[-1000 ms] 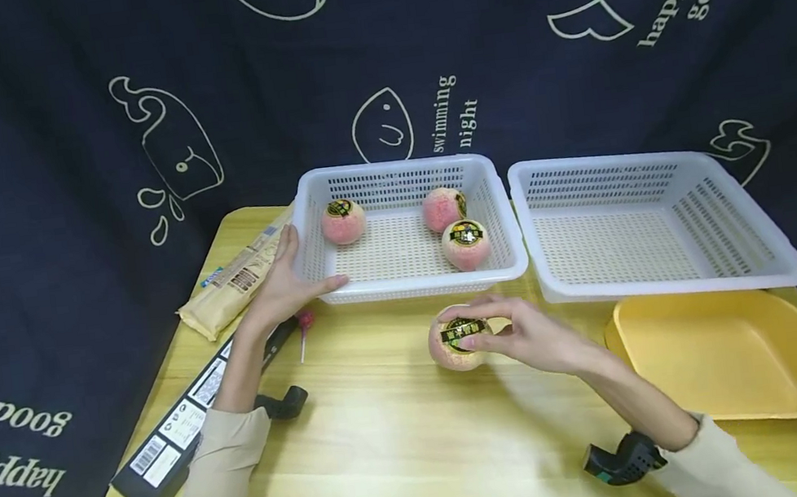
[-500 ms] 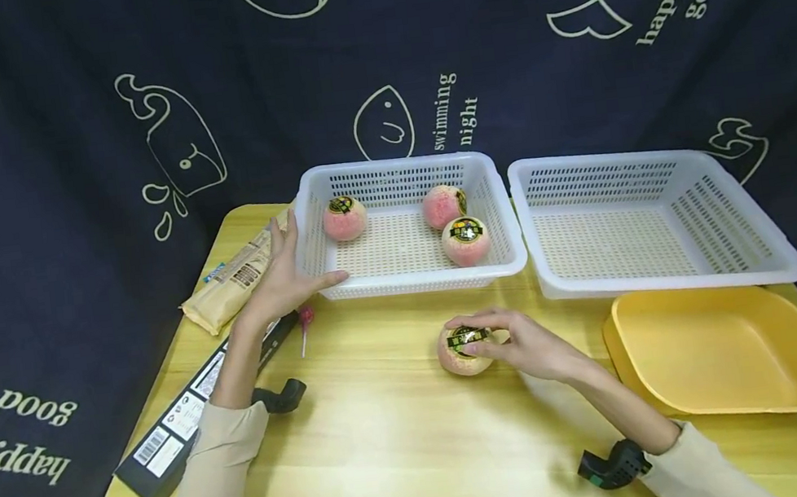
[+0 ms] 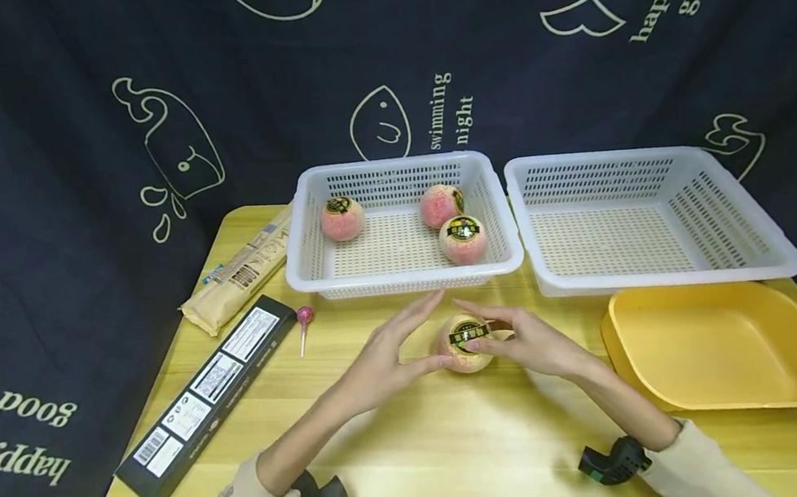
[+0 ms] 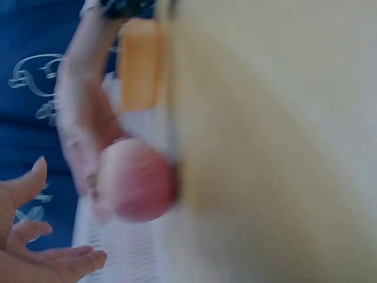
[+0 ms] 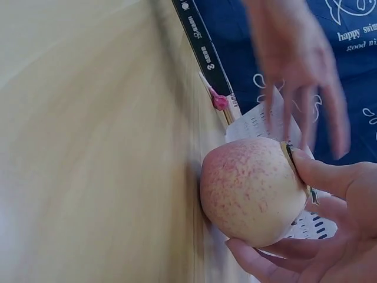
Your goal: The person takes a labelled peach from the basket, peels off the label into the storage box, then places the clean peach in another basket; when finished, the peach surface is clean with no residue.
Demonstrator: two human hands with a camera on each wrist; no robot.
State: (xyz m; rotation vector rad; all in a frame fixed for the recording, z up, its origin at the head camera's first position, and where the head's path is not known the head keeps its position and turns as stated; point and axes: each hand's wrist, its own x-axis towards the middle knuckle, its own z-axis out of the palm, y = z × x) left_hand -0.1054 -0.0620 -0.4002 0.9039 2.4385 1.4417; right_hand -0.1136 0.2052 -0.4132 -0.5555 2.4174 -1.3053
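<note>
A pink and cream peach point(image 3: 465, 362) with a black and gold label sits on the table in front of the left white basket. My right hand point(image 3: 541, 345) grips it from the right, with its thumb point(image 5: 324, 175) on the label side and fingers around the fruit in the right wrist view. From the left my left hand point(image 3: 388, 362) reaches in, fingers extended and thumb tip close to the peach. In the left wrist view that hand's spread fingers point(image 4: 53, 262) stand apart from the peach point(image 4: 136, 183).
The left white basket point(image 3: 402, 282) holds several labelled peaches point(image 3: 344, 222). Beside it stands another white basket point(image 3: 668, 282), with a yellow bin point(image 3: 748, 403) in front. On the left lie a tan package point(image 3: 236, 287), a long black box point(image 3: 212, 397) and a pink lollipop point(image 3: 305, 316).
My left hand has left the basket's left rim and moved right and nearer, to the peach. My right hand drew the peach slightly nearer and right, then held it there.
</note>
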